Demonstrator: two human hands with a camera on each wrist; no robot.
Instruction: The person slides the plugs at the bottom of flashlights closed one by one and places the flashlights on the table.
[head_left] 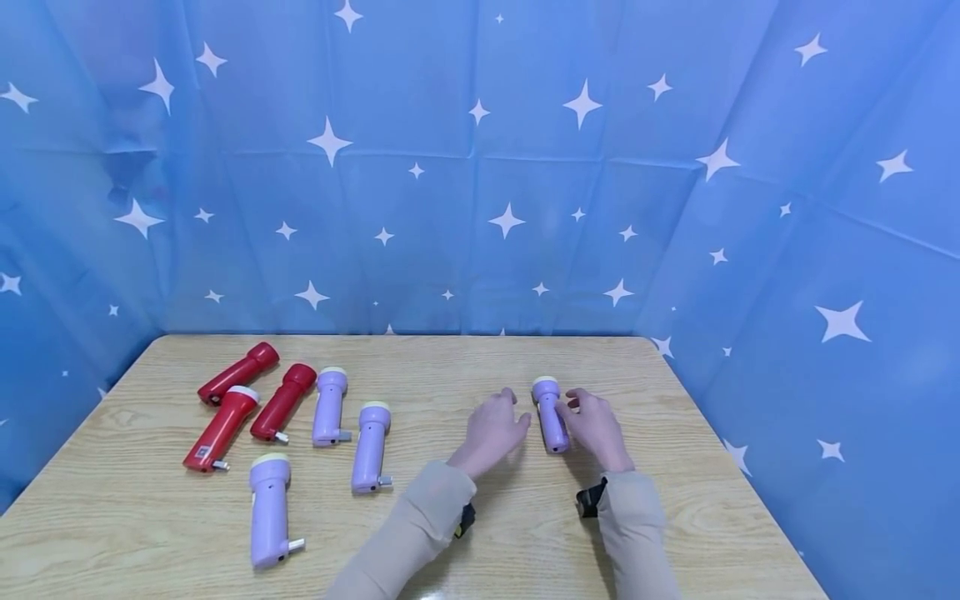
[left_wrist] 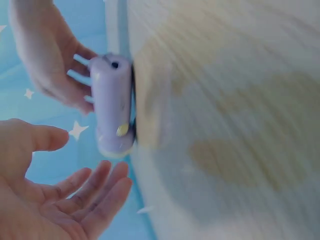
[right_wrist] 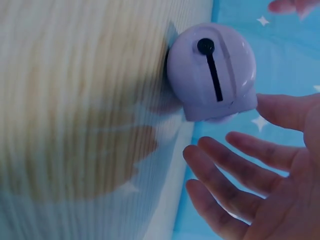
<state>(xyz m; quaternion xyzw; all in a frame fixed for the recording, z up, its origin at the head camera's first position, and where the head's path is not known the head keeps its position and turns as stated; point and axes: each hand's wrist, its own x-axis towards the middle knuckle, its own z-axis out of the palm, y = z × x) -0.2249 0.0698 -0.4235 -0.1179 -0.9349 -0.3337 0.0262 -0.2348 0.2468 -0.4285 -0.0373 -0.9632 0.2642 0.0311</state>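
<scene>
A purple flashlight [head_left: 552, 421] lies on the table between the two hands, its pale lens end pointing away. On its left, my left hand [head_left: 492, 432] hovers with the fingers loosely extended, apart from it. My right hand [head_left: 595, 425] is close along the flashlight's right side. In the right wrist view, the thumb of the right hand [right_wrist: 265, 190] reaches the edge of the flashlight's slotted end [right_wrist: 230, 65], while the other fingers are spread; whether the thumb touches cannot be told. The left wrist view shows the left hand [left_wrist: 65, 200] with an open palm near the flashlight [left_wrist: 111, 100].
To the left lie three red flashlights [head_left: 225, 427] and three more purple flashlights [head_left: 270, 512], most with a metal plug folded out sideways. The wooden table [head_left: 450, 367] ends at a blue curtain [head_left: 420, 83] with white stars.
</scene>
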